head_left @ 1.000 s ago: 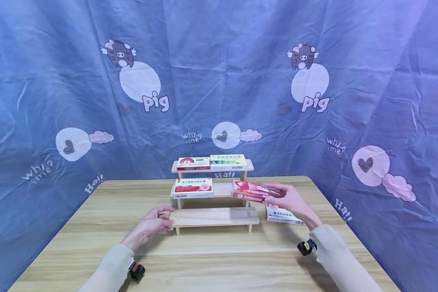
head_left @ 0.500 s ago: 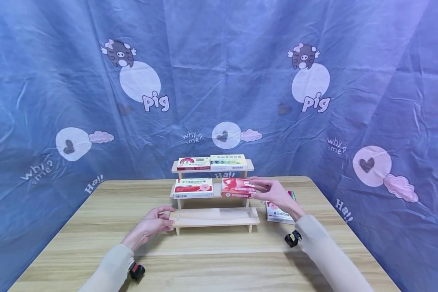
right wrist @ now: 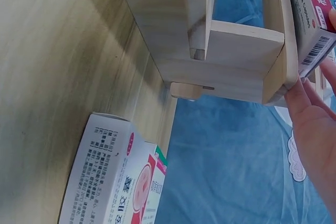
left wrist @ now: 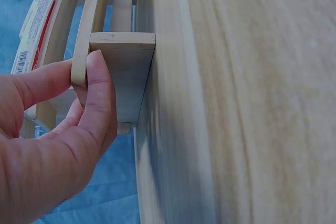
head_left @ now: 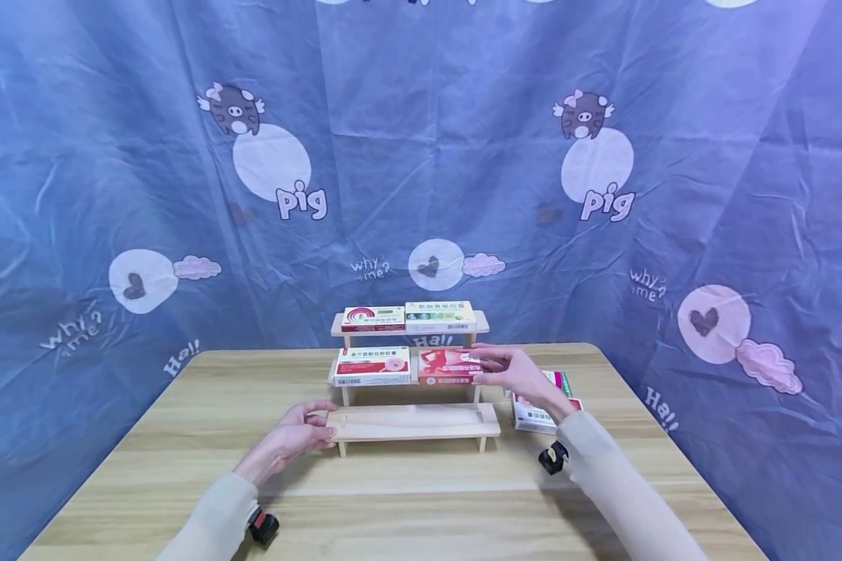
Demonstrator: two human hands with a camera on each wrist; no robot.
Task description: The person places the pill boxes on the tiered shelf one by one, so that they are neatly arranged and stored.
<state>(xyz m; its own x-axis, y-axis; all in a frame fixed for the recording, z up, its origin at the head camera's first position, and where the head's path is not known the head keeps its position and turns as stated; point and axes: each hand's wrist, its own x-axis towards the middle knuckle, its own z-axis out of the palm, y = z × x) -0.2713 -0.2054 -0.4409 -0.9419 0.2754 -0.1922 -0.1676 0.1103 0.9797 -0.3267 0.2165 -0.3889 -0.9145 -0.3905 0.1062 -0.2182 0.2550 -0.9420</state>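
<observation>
A three-tier wooden display stand [head_left: 414, 421] is on the table. My left hand [head_left: 300, 430] pinches the left end of its lowest shelf, the thumb and fingers on either face of the board [left wrist: 80, 72] in the left wrist view. On the middle shelf lies a red medicine box [head_left: 443, 366], whose right end my right hand [head_left: 515, 375] holds. In the right wrist view, that box [right wrist: 310, 17] lies flat on the shelf, fingers at its end. Left of it, close by, is a white and red medicine box [head_left: 373, 365].
The top shelf bears a small red and white box [head_left: 373, 319] and a white and green box [head_left: 440, 316]. Right of the stand, a white and red box [head_left: 533, 417] sits on the table, with a green-edged box [head_left: 560, 382] behind it. A blue curtain [head_left: 421, 156] hangs behind.
My right hand has brought the red medicine box leftward and down onto the middle shelf, beside the white and red one. The left hand keeps its hold on the lowest shelf.
</observation>
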